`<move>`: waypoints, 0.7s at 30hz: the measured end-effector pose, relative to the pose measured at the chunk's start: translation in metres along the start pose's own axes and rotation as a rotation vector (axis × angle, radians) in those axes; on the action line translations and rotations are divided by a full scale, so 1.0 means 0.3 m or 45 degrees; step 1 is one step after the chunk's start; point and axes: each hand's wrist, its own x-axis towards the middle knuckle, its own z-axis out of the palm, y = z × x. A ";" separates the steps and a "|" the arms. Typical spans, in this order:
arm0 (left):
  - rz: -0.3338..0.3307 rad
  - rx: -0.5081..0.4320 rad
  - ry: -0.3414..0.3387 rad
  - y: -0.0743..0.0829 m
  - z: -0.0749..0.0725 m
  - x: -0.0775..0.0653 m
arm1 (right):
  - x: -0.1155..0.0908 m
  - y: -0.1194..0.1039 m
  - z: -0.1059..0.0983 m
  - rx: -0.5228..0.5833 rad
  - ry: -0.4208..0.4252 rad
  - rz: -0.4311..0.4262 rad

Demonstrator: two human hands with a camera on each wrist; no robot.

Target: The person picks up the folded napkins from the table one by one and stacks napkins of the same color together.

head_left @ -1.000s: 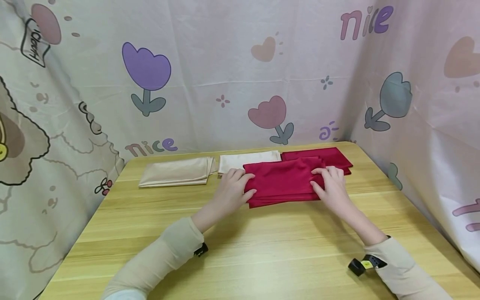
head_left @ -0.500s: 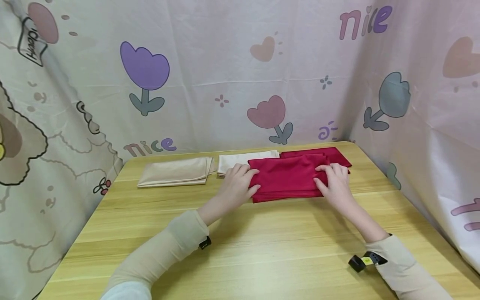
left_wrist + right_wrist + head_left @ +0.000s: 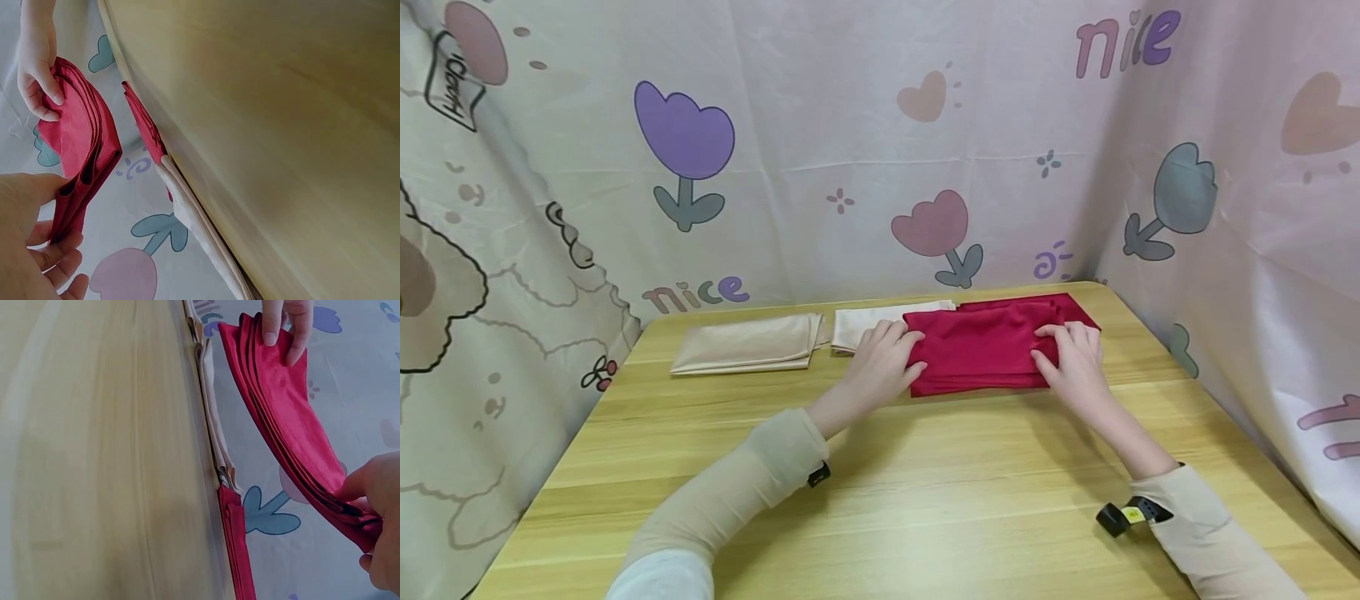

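Between my two hands hangs a folded red cloth [image 3: 985,346], its several layers sagging a little in the middle, raised above the table in both wrist views. My left hand [image 3: 880,358] pinches its left end, thumb on the near face and fingers behind, as the left wrist view shows. The right end is pinched by my right hand [image 3: 1075,367]. Behind it, a second folded red cloth [image 3: 1081,313] lies on the table, partly hidden by the held one. A folded white cloth [image 3: 868,317] lies to its left, partly covered by my left hand.
A folded beige cloth [image 3: 745,344] lies at the back left of the wooden table [image 3: 925,500]. Patterned curtains [image 3: 820,100] hang behind the table and along both sides. A black device [image 3: 1120,518] is strapped to the right wrist.
Both hands have carried the red cloth slightly away and to the right, so it now overlaps more of the red cloth lying behind it. The view has shifted slightly.
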 end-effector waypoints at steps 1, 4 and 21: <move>-0.002 0.002 -0.003 0.000 0.001 0.004 | 0.001 0.002 0.000 -0.005 -0.003 0.007; -0.003 0.011 -0.008 0.001 0.003 0.016 | 0.006 0.007 -0.001 -0.014 -0.012 0.028; 0.013 0.037 -0.028 0.018 0.009 0.071 | 0.034 0.020 -0.041 -0.081 0.003 -0.015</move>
